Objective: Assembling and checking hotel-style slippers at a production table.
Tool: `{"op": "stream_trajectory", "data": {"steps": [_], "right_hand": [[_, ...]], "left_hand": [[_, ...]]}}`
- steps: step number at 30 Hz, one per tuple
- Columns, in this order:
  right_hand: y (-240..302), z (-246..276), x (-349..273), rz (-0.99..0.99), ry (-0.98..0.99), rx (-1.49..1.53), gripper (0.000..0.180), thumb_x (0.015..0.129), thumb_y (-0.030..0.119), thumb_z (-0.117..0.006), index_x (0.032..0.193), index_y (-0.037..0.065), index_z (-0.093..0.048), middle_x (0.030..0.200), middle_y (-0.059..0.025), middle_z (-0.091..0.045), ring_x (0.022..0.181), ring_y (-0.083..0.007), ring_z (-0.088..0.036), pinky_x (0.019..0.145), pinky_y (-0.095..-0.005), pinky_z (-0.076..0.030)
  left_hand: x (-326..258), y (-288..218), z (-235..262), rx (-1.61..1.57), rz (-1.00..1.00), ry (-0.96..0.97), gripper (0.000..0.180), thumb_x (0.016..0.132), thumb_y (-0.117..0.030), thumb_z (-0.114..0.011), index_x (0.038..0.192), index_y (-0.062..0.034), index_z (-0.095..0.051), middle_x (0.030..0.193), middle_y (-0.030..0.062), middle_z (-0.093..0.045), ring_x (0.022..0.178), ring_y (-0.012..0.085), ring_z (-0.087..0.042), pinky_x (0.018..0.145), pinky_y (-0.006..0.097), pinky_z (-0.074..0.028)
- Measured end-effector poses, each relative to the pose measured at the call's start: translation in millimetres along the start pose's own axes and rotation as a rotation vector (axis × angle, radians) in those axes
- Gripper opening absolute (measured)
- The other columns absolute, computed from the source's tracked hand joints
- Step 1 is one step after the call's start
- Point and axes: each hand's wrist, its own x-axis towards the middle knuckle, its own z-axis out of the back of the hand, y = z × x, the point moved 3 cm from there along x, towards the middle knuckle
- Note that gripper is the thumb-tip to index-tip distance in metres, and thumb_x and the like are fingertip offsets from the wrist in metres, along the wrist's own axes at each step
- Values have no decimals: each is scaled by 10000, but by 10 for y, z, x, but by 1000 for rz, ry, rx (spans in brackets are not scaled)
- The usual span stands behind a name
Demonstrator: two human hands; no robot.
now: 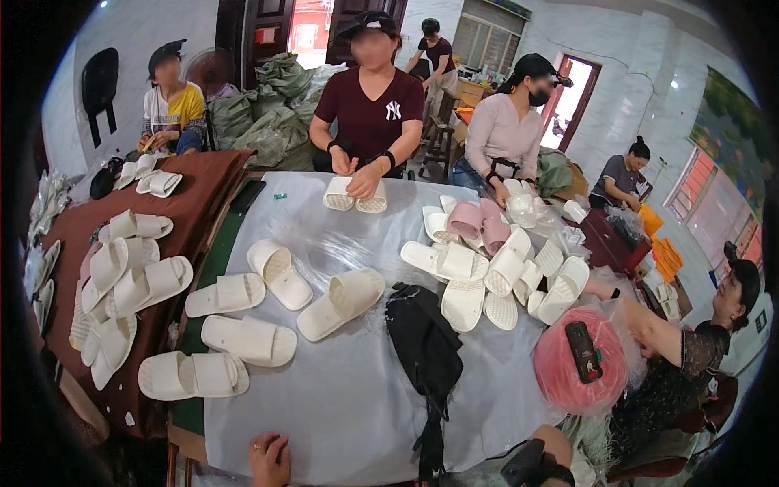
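My left hand (269, 460) rests at the table's near edge, fingers curled in a loose fist, a ring on one finger. Nothing shows in it. At the lower right is my right hand (555, 444), beside a black device (526, 463) and partly cut off; its fingers cannot be made out. Closest to the left hand lies a pair of white slippers (193, 376), one tucked into the other. More white slippers (247, 339) lie just beyond. A black cloth bag (422, 337) with straps hanging toward me lies between my hands.
White and pink slippers (465, 219) are heaped at the right, by a pink-red roll (580, 349) with a dark pouch (583, 351) on it. Across the table a co-worker's hands touch white slippers (339, 195). The brown-covered table (191, 211) at left holds more slippers. Other people work around.
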Motion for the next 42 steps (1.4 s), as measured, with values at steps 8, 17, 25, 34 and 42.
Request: {"op": "stream_trajectory", "data": {"steps": [8,17,25,34,42], "right_hand": [[452,85,254,75,113,8,272,909,192,-464,1149,68,-497,1108,-120,-481,1061,-200,-445,910,-343,-399],[740,127,427,186,233,19,286,908,165,-445,1163,37,-467,1158,-128,-434,1096,-210,-408,935,-356,-373],[779,193,396,217,335,47,299,906,142,-428,1175,10,-441,1202,-136,-391,1128,-218,-376,957,-368,-350],[808,119,309,170,373,177,314,905,115,-409,1188,-20,-411,1252,-145,-344,1163,-227,-339,982,-381,-323],[850,23,338,138,397,308,328,904,92,-392,1200,-47,-384,1296,-152,-302,1194,-236,-307,1004,-393,-300]], "left_hand": [[-61,55,-55,29,-20,-8,264,804,-99,-572,1060,-37,-588,1093,198,-543,1006,372,-500,866,432,-410],[-96,119,-69,45,-46,-7,274,804,-106,-574,1066,-27,-586,1090,194,-548,994,375,-502,859,444,-406],[-77,108,-46,63,-81,-16,261,805,-91,-577,1056,-20,-592,1085,198,-544,987,373,-496,850,450,-403],[-35,82,-46,14,-75,-55,271,734,-41,-590,1004,-39,-573,1015,129,-539,917,323,-500,814,435,-386],[-73,85,6,25,-59,-59,268,741,-57,-600,1008,-54,-577,1031,125,-533,928,324,-495,828,431,-381]]}}
